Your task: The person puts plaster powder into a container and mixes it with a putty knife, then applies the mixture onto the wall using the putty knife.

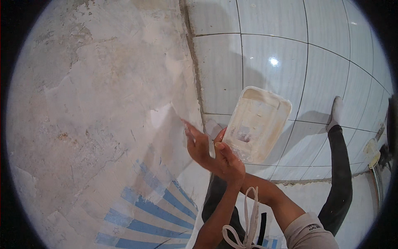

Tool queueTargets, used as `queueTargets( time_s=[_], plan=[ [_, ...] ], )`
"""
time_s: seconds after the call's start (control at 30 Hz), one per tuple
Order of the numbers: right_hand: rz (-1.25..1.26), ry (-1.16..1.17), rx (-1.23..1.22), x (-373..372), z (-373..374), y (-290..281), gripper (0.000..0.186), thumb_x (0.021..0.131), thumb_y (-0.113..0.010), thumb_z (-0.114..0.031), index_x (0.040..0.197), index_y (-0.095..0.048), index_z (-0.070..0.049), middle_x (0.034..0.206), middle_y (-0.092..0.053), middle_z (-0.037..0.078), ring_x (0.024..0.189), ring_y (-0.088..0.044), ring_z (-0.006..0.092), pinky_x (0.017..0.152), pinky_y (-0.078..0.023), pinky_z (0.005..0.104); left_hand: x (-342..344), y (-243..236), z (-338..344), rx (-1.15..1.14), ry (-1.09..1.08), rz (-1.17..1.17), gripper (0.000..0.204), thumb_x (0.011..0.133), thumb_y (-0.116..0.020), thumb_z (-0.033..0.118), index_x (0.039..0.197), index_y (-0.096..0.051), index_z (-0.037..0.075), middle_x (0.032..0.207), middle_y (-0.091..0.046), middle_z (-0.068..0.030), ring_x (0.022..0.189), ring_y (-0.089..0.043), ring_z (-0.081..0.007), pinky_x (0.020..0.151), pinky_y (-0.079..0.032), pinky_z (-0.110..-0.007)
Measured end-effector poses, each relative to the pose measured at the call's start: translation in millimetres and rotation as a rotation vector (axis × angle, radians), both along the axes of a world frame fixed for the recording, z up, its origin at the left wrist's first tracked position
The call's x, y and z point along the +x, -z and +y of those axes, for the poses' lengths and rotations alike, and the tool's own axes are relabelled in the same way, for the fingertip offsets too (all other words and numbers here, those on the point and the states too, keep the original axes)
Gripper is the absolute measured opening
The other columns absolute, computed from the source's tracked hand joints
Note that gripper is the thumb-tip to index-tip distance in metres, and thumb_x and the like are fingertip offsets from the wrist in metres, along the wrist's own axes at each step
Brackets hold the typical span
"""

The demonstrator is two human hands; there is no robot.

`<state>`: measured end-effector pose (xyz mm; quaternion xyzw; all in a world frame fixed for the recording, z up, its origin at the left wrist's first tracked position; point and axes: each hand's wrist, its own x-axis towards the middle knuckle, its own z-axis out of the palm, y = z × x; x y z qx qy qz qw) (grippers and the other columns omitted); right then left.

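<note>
My left hand grips the near left corner of a white rectangular plastic tray. Pale putty-like residue coats the tray's inside. My right arm crosses behind my left forearm, so my right hand comes out on the left, close to the wall. Its fingers are bent together, pointing at the surface. A thin pale edge beyond the fingertips looks like a flat blade, but I cannot make it out clearly. Beside it the plastered wall carries a brighter white patch and shadows.
Blue and white stripes fan across the lower wall. Pale floor tiles meet the wall along a rough dark joint. My dark-trousered leg and light sock are at right. A yellowish-headed object is near the right rim.
</note>
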<state>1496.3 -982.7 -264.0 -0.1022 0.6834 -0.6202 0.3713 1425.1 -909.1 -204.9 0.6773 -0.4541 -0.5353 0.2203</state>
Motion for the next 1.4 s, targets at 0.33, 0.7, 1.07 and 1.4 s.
queueTargets(
  time_s=[0.33,0.7,1.07,1.4],
  plan=[
    [-0.15,0.048,0.158,-43.0,18.9,42.2,0.027,0.095,-0.056,-0.015,0.118,-0.062,-0.003,0.091,-0.068,0.01,0.081,-0.061,0.0184,0.078,-0.047,0.0291,13.0,6.4,-4.9,0.197,-0.043,-0.133,0.046,0.105,-0.032,0.038,0.117,-0.051,-0.002,0.118,-0.055,-0.0119,0.109,-0.052,-0.0193,0.098,-0.038,-0.03],
    [-0.078,0.134,0.199,-159.7,-96.2,207.1,0.028,0.088,-0.057,-0.025,0.09,-0.062,0.003,0.067,-0.06,0.017,0.067,-0.061,0.0216,0.063,-0.045,0.0386,-8.6,-14.5,-31.1,-0.011,-0.304,-0.085,0.07,0.099,-0.025,0.06,0.135,-0.034,0.0,0.135,-0.038,-0.0167,0.125,-0.042,-0.0252,0.106,-0.038,-0.041],
    [-0.229,-0.049,0.065,-147.2,-124.0,175.5,0.022,0.086,-0.054,-0.016,0.09,-0.063,0.003,0.073,-0.065,0.019,0.067,-0.06,0.0307,0.067,-0.046,0.0403,-11.2,-10.7,-37.0,-0.033,-0.247,-0.048,0.071,0.098,-0.028,0.061,0.132,-0.037,-0.001,0.13,-0.044,-0.0182,0.121,-0.047,-0.0265,0.102,-0.044,-0.042],
    [-0.099,-0.03,0.076,-145.4,-110.6,113.1,0.019,0.091,-0.054,-0.007,0.102,-0.062,0.005,0.071,-0.057,0.005,0.066,-0.047,0.0107,0.063,-0.042,0.0279,-14.0,-7.6,-29.5,-0.006,-0.284,-0.042,0.075,0.096,-0.029,0.065,0.13,-0.039,-0.001,0.127,-0.045,-0.0176,0.118,-0.049,-0.0266,0.099,-0.045,-0.042]
  ],
)
